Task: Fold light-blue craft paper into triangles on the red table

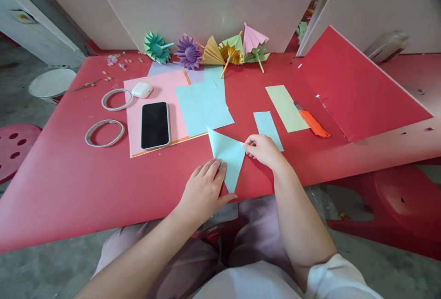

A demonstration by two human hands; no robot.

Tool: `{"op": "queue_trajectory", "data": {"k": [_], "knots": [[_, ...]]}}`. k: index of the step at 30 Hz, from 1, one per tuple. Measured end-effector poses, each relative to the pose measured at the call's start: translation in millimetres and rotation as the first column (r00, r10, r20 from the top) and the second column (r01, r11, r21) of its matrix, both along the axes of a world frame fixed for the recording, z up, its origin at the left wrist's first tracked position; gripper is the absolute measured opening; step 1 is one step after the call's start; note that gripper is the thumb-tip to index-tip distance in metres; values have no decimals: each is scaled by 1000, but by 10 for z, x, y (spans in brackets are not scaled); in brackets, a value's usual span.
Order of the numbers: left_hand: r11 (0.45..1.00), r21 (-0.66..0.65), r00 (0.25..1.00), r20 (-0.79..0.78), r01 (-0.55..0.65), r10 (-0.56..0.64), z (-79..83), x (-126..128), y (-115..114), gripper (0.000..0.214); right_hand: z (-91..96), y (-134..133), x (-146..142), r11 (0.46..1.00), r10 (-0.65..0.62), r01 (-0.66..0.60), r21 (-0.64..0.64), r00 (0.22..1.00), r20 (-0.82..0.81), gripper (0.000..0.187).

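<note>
A light blue sheet of paper (230,154), folded to a pointed shape, lies at the table's near edge between my hands. My left hand (206,184) rests on its left side with fingers stretched out and the thumb near its lower tip. At the right corner, my right hand (260,148) pinches the paper between thumb and fingers. Just beyond my right hand lies a light blue paper strip (268,126). Farther right are a pale green strip (286,108) and an orange box cutter (314,123), its front end overlapping the strip.
Blue sheets (203,106) and a pink sheet (158,87) lie beyond, with a phone (155,125) and a white earbud case (142,90). Two tape rings (104,122) are at left. Folded paper umbrellas (229,51) line the wall. A red board (361,85) stands at right.
</note>
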State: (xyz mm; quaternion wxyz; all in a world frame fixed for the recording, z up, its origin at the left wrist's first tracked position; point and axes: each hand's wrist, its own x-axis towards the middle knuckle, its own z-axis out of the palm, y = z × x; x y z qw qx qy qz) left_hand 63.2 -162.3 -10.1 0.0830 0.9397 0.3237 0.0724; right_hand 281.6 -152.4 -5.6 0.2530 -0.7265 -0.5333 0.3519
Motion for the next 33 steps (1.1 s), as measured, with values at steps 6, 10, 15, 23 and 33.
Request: {"op": "queue_trajectory", "data": {"k": [6, 10, 15, 23, 33], "knots": [[1000, -1, 1000, -22, 18, -18, 11, -12, -1, 86, 7, 4, 2, 1000, 5, -4, -20, 1000, 19, 16], [999, -11, 999, -22, 47, -47, 46, -38, 1, 80, 3, 0, 1, 1000, 3, -3, -15, 999, 34, 16], [977, -53, 978, 16, 208, -208, 67, 37, -118, 67, 26, 35, -17, 997, 49, -54, 54, 995, 86, 17], [945, -7, 945, 16, 327, -327, -21, 199, -69, 66, 54, 166, -177, 973, 146, -182, 140, 961, 234, 15], [986, 54, 986, -60, 157, -154, -167, 317, -131, 74, 129, -138, -253, 999, -10, -13, 50, 895, 445, 25]]}}
